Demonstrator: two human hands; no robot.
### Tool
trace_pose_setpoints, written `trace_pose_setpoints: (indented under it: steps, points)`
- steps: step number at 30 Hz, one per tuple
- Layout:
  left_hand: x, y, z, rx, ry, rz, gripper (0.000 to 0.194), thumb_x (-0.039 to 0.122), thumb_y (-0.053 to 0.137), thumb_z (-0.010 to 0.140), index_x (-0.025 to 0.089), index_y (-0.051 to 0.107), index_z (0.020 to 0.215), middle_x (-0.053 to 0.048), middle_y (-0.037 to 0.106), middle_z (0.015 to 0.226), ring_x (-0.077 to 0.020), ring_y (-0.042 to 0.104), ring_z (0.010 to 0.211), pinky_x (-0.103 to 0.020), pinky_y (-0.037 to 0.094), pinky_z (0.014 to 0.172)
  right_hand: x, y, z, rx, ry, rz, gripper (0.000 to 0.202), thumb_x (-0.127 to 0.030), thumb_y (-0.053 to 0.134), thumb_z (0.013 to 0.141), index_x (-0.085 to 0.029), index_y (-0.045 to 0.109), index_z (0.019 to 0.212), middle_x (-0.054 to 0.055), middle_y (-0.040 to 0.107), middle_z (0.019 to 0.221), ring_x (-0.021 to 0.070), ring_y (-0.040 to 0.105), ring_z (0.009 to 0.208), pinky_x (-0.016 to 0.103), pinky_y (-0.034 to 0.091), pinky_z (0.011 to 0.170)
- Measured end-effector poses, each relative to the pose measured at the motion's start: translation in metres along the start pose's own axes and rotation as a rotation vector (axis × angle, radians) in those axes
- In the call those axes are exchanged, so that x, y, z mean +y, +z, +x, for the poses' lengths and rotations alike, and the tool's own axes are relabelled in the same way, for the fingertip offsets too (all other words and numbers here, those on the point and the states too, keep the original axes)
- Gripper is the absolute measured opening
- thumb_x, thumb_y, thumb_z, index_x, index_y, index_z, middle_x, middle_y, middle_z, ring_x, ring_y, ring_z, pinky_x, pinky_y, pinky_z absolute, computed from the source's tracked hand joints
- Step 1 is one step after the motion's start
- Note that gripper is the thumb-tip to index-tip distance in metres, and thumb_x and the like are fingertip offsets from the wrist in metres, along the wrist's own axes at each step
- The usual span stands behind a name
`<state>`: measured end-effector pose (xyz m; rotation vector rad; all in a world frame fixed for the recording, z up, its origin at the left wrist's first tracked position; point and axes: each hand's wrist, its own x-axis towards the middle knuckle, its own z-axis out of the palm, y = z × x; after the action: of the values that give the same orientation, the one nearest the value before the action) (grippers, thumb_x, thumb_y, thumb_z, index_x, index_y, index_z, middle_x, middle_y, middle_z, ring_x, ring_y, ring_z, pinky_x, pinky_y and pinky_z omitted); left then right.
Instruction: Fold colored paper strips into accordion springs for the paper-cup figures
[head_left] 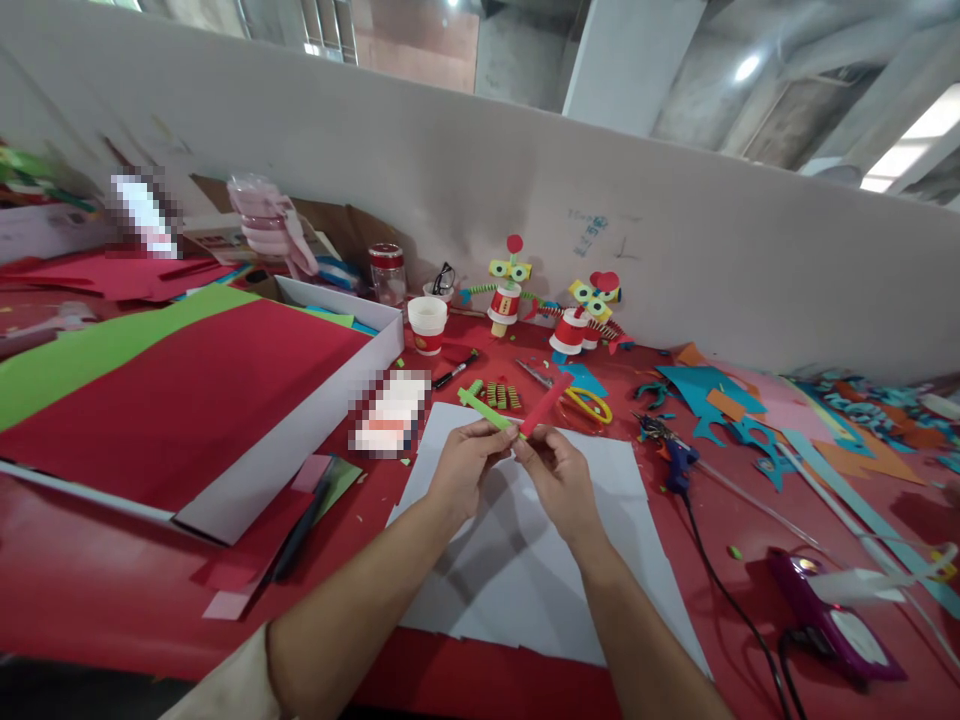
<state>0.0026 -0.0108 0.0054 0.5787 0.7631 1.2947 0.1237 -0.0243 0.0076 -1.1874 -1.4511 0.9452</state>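
Over the big white paper [525, 580] on the red table [337, 650], seen from my head, I hold two thin paper strips. My left hand [480, 458] pinches the near end of the green strip [486, 410] between thumb and finger. My right hand [544, 460] pinches the near end of the red strip [547, 403] the same way. My fingertips are close together, and the two strips come together there like a letter V. The green strip is long and skinny, and its far end points away from me and to the left. The red strip is long too, and its far end points away from me and to the right.

Just past the strips are small folded paper springs [502, 396], green and red. Scissors with yellow handles [589, 406] lie to the right of them, and a black pen [454, 370] lies to the left. Farther back, by the wall [450, 180], cup dolls [505, 300] with big round eyes stand up. A blue glue gun [681, 464] is on the right. A white box [300, 430] with red paper [202, 400] on top is on the left.
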Motion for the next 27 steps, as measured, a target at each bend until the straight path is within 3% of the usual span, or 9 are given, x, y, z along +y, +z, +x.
trace_pose_setpoints:
  steps: [4,12,16,20,23,27]
  points:
    - [-0.003,0.0,-0.001,0.022,-0.027,0.001,0.017,0.023,0.083,0.05,0.014,0.069,0.056,0.0,0.062,0.058,-0.0092,0.052,0.059,-0.024,0.043,0.065,0.002,-0.002,0.001,0.025,0.016,-0.053,0.018,-0.036,0.063,0.075,-0.018,0.061,0.074,0.002,0.061,0.068,0.0152,0.056,0.063,0.026,0.046,0.06]
    - [-0.005,0.003,-0.001,0.08,-0.052,-0.055,0.022,0.018,0.084,0.04,0.013,0.069,0.055,0.0,0.061,0.056,-0.0105,0.053,0.059,-0.024,0.045,0.064,0.003,0.002,-0.002,0.105,-0.147,-0.16,0.012,-0.025,0.058,0.075,-0.018,0.059,0.065,0.002,0.059,0.066,0.0147,0.055,0.063,0.027,0.044,0.062]
    - [-0.005,0.001,0.002,0.066,-0.049,-0.029,0.02,0.02,0.083,0.044,0.014,0.067,0.054,0.001,0.06,0.056,-0.0097,0.052,0.058,-0.025,0.044,0.064,0.004,0.006,-0.003,0.125,-0.011,-0.032,0.015,-0.029,0.062,0.073,-0.019,0.057,0.064,0.0,0.058,0.062,0.0136,0.053,0.058,0.026,0.044,0.059]
    - [-0.001,-0.006,0.007,0.039,-0.047,0.044,0.02,0.023,0.082,0.047,0.014,0.067,0.056,0.0,0.059,0.057,-0.0097,0.051,0.057,-0.024,0.042,0.061,0.003,0.006,-0.002,0.051,0.142,0.18,0.018,-0.034,0.068,0.069,-0.018,0.061,0.07,-0.001,0.062,0.064,0.0145,0.058,0.061,0.028,0.048,0.064]
    - [0.004,-0.009,0.009,0.011,-0.062,0.12,0.02,0.024,0.082,0.049,0.014,0.067,0.057,0.001,0.058,0.057,-0.0099,0.049,0.056,-0.025,0.04,0.06,0.0,0.004,-0.001,0.0,0.185,0.202,0.02,-0.035,0.071,0.067,-0.017,0.065,0.073,0.001,0.065,0.067,0.0151,0.061,0.063,0.027,0.049,0.064]
    - [0.007,-0.005,0.005,-0.08,-0.026,0.127,0.018,0.028,0.079,0.059,0.014,0.067,0.06,0.001,0.057,0.058,-0.01,0.049,0.058,-0.026,0.041,0.065,-0.002,0.004,0.0,0.048,0.203,0.266,0.018,-0.035,0.069,0.07,-0.017,0.067,0.072,0.0,0.063,0.064,0.0131,0.057,0.06,0.026,0.047,0.062]
